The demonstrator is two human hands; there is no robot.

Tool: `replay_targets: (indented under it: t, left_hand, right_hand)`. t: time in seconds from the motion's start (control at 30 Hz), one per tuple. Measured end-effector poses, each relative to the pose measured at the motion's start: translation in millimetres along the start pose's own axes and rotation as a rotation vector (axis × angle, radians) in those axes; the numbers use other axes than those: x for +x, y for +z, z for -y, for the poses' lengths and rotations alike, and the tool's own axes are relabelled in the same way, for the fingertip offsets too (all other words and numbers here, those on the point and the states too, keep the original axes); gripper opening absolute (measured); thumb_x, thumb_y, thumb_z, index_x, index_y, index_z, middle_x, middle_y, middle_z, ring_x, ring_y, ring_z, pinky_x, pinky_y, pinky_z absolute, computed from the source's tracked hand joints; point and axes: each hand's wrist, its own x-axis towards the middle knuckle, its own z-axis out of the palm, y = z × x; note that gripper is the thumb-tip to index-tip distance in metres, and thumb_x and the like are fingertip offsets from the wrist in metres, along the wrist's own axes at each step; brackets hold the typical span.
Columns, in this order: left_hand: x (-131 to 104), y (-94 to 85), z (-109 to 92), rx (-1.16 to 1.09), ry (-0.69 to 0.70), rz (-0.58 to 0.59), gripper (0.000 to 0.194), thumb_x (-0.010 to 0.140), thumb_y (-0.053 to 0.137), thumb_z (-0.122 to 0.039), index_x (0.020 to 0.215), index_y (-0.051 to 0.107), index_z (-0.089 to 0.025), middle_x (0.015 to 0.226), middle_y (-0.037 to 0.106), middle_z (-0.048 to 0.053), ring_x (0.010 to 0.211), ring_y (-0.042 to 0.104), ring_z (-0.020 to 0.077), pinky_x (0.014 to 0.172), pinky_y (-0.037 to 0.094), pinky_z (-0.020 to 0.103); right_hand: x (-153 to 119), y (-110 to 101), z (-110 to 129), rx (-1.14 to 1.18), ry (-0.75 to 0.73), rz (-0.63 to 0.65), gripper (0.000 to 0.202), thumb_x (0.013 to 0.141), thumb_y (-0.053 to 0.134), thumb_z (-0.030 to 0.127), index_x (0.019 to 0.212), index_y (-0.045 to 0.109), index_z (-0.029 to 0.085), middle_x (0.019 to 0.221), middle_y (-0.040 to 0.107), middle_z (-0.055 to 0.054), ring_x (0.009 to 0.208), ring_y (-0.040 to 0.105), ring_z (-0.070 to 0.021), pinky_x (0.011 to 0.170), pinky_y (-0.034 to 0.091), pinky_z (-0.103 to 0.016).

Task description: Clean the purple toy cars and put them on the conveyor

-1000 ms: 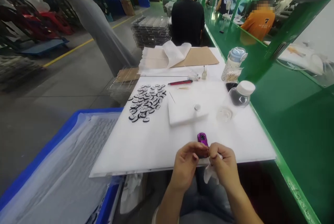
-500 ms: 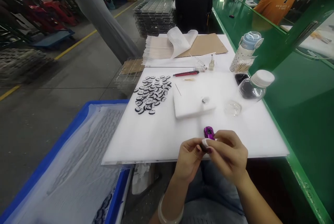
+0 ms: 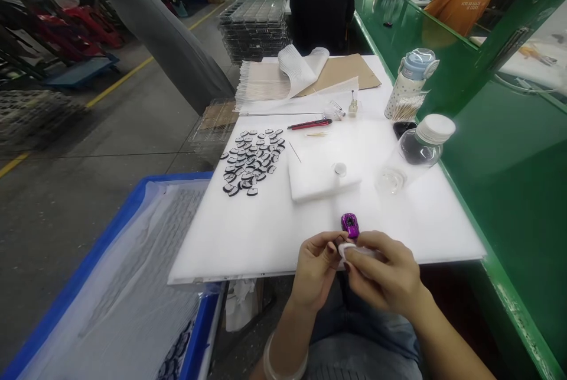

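My left hand (image 3: 315, 268) pinches a small dark piece, mostly hidden by the fingers, near the table's front edge. Beside it, my right hand (image 3: 385, 270) grips a white cloth-like item (image 3: 347, 249) that meets the dark piece. Just beyond the fingertips a purple toy car (image 3: 349, 224) rests on the white table (image 3: 248, 238). Farther off lies a white foam pad (image 3: 314, 179) bearing a small round white cap (image 3: 340, 169). Many small black-rimmed pieces (image 3: 252, 161) are spread at the left of the table.
A clear bottle with a white lid (image 3: 436, 129), cotton swabs (image 3: 407, 107) and a blue-topped bottle (image 3: 411, 75) stand at the right. A red pen-like tool (image 3: 310, 124) lies behind the pad. A blue-rimmed bin (image 3: 133, 197) is at left. People sit beyond.
The white item now shows more between my hands, and my right fingers have shifted on it. The whole view has moved slightly.
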Motion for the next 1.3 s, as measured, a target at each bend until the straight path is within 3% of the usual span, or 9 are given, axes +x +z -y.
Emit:
replay_targets:
  t: [0.13, 0.27, 0.37, 0.47, 0.67, 0.9, 1.07, 1.17, 1.3]
  left_hand:
    - [-4.7, -7.2, -4.1, 0.358, 0.175, -0.002, 0.023, 0.071, 0.086, -0.04, 0.087, 0.081, -0.023, 0.079, 0.077, 0.003, 0.073, 0.07, 0.013, 0.071, 0.058, 0.02]
    - [-3.9, -9.9, 0.1, 1.051, 0.608, -0.03, 0.016, 0.08, 0.079, -0.019, 0.096, 0.078, -0.02, 0.088, 0.076, 0.005, 0.082, 0.07, 0.0161, 0.078, 0.057, 0.026]
    - [0.4, -8.0, 8.4, 1.319, 0.877, 0.019, 0.018, 0.083, 0.074, -0.012, 0.1, 0.075, -0.016, 0.088, 0.072, 0.006, 0.082, 0.066, 0.0168, 0.078, 0.056, 0.028]
    - [3.4, -6.4, 14.7, 1.417, 0.955, 0.036, 0.018, 0.083, 0.074, -0.013, 0.101, 0.073, -0.016, 0.086, 0.068, 0.005, 0.081, 0.062, 0.0175, 0.075, 0.056, 0.029]
    - [3.9, -7.3, 14.2, 1.455, 0.924, 0.018, 0.019, 0.084, 0.073, -0.017, 0.103, 0.073, -0.02, 0.088, 0.065, 0.004, 0.084, 0.06, 0.0188, 0.075, 0.056, 0.031]
    - [3.9, -10.6, 8.4, 1.41, 0.75, 0.0, 0.022, 0.089, 0.066, -0.013, 0.107, 0.073, -0.021, 0.096, 0.064, 0.004, 0.091, 0.063, 0.0178, 0.081, 0.056, 0.03]
    - [5.7, -9.6, 4.9, 1.461, 0.684, 0.005, 0.024, 0.088, 0.064, -0.014, 0.109, 0.071, -0.022, 0.108, 0.064, 0.008, 0.102, 0.063, 0.022, 0.09, 0.056, 0.038]
    - [9.6, -9.9, -9.3, 1.488, 0.552, 0.132, 0.033, 0.088, 0.065, -0.017, 0.12, 0.067, -0.026, 0.129, 0.061, 0.009, 0.115, 0.06, 0.0256, 0.1, 0.053, 0.045]
    - [15.0, -11.4, -27.8, 1.556, 0.386, 0.441, 0.066, 0.084, 0.071, -0.022, 0.145, 0.046, -0.031, 0.152, 0.045, 0.008, 0.139, 0.041, 0.0299, 0.113, 0.042, 0.051]
  right_hand:
    - [-16.7, -12.3, -11.4, 0.008, 0.243, -0.051, 0.014, 0.09, 0.061, 0.009, 0.095, 0.071, 0.017, 0.088, 0.065, -0.006, 0.064, 0.061, -0.011, 0.054, 0.048, -0.021]
    - [-32.7, -10.8, -23.1, 0.102, 0.578, -0.073, 0.01, 0.092, 0.064, 0.017, 0.09, 0.073, 0.02, 0.084, 0.07, -0.004, 0.073, 0.067, -0.0158, 0.062, 0.053, -0.024]
    - [-36.9, -1.9, -26.8, 0.114, 0.631, -0.06, 0.006, 0.09, 0.067, 0.02, 0.089, 0.073, 0.02, 0.083, 0.07, -0.003, 0.073, 0.067, -0.0164, 0.066, 0.053, -0.026]
    - [-36.0, 2.9, -26.8, 0.118, 0.643, -0.04, 0.007, 0.09, 0.066, 0.02, 0.086, 0.071, 0.02, 0.081, 0.069, -0.002, 0.072, 0.066, -0.0151, 0.064, 0.051, -0.024]
    - [-34.6, 1.8, -25.5, 0.126, 0.7, 0.09, 0.011, 0.092, 0.063, 0.024, 0.087, 0.071, 0.02, 0.08, 0.067, -0.002, 0.071, 0.064, -0.0156, 0.061, 0.046, -0.025]
    - [-30.6, 2.7, -24.2, 0.101, 0.742, 0.185, 0.012, 0.092, 0.061, 0.025, 0.085, 0.071, 0.02, 0.08, 0.067, -0.002, 0.069, 0.062, -0.016, 0.059, 0.043, -0.025]
    - [-26.7, 0.4, -26.0, 0.052, 0.725, 0.246, 0.012, 0.09, 0.062, 0.023, 0.08, 0.067, 0.02, 0.078, 0.063, 0.0, 0.067, 0.06, -0.0143, 0.057, 0.041, -0.025]
    - [-30.7, -2.7, -30.1, 0.078, 0.632, 0.264, 0.011, 0.091, 0.061, 0.02, 0.082, 0.066, 0.02, 0.076, 0.062, 0.001, 0.062, 0.057, -0.0118, 0.055, 0.041, -0.023]
    - [-39.8, -1.3, -32.1, 0.011, 0.335, 0.101, 0.013, 0.094, 0.056, 0.015, 0.097, 0.068, 0.018, 0.079, 0.062, -0.002, 0.062, 0.057, -0.0108, 0.055, 0.044, -0.022]
